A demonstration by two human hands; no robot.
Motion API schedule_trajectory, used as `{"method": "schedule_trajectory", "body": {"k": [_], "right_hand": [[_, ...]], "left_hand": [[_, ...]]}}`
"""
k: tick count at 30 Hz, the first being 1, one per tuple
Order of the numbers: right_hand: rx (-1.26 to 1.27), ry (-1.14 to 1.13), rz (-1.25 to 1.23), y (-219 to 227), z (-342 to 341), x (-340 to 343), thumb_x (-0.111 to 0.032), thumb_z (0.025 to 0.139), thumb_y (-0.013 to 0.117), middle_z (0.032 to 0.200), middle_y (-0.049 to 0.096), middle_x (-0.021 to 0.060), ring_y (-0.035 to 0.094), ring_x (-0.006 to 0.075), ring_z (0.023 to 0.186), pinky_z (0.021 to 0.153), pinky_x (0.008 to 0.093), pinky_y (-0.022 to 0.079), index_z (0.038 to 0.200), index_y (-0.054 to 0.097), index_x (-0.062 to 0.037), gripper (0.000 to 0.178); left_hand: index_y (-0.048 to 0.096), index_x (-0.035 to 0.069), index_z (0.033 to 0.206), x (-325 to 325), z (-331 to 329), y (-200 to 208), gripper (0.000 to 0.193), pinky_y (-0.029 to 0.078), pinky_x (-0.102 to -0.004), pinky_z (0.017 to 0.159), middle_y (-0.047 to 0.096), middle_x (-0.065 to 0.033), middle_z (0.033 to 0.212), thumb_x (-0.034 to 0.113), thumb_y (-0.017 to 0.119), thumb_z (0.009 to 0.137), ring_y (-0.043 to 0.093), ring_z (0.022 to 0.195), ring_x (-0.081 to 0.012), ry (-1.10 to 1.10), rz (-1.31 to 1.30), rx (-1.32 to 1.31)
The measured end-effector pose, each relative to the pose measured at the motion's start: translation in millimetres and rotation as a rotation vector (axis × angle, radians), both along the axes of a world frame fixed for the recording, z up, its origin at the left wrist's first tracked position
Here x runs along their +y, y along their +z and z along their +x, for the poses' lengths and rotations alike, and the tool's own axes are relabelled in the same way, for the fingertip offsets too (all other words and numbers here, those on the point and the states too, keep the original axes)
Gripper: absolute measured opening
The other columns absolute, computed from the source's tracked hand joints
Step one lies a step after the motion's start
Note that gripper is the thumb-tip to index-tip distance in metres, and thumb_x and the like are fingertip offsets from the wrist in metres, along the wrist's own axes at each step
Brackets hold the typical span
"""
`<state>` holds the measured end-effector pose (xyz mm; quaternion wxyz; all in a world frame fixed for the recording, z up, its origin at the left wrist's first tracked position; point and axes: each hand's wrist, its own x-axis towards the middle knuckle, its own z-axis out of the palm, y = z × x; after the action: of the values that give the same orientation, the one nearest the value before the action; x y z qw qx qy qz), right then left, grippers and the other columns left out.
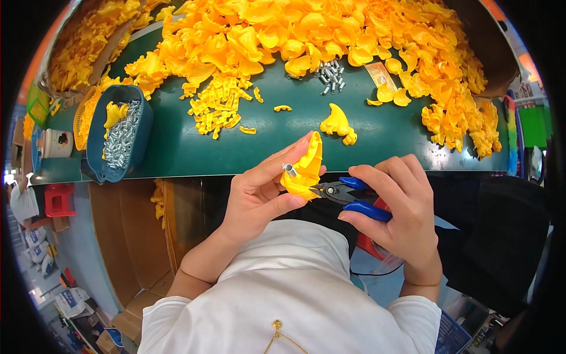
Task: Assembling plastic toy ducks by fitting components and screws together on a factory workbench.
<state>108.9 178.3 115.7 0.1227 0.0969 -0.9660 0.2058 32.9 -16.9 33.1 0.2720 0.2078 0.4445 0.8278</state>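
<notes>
My left hand [262, 189] is closed round a yellow curved plastic part [308, 170], held up just in front of the table's near edge. A small silver metal cylinder [289, 169] sits at the part's inner side. In my right hand [401, 203] is a pair of blue-handled side cutters [367, 209], its fingers wrapped over both handles. The cutters' tips touch the lower edge of the yellow part; whether the jaws are closed there is too small to tell. On the table just beyond my hands lies another yellow molded part [338, 125].
A large heap of yellow shells [265, 35] covers the far side of the green table [177, 141]. Small yellow pieces [218, 106] and metal cylinders [331, 76] lie before it. At left stands a blue bin [94, 147] of metal cylinders. A cardboard box [130, 236] is below.
</notes>
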Motion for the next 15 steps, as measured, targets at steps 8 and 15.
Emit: {"method": "schedule_trajectory", "body": {"k": [8,15], "right_hand": [[0.012,0.02,0.001,-11.2,1.5,5.5,-0.031,0.061,0.078,0.07,0.05,0.0062,0.045,0.0225,0.06,0.053,0.0311,0.037,0.093,0.064,-0.0052,0.044],[0.1,-0.273,-0.146,-35.3,-8.2,33.3,-0.017,0.071,0.072,0.072,0.05,0.0091,0.048,0.0203,0.062,0.056,0.0294,0.039,0.097,0.061,-0.0014,0.033]], "left_hand": [[0.039,-0.003,0.133,4.2,0.7,-0.9,0.066,0.044,-0.0464,0.096,0.044,-0.0173,0.135,0.015,0.071,0.079,0.055,0.111,-0.034,0.01,-0.019,-0.015],[0.04,-0.004,0.132,2.0,-1.2,-5.1,0.06,0.046,-0.0439,0.094,0.044,-0.0169,0.134,0.014,0.067,0.082,0.056,0.11,-0.0358,0.006,-0.03,-0.05]]}}
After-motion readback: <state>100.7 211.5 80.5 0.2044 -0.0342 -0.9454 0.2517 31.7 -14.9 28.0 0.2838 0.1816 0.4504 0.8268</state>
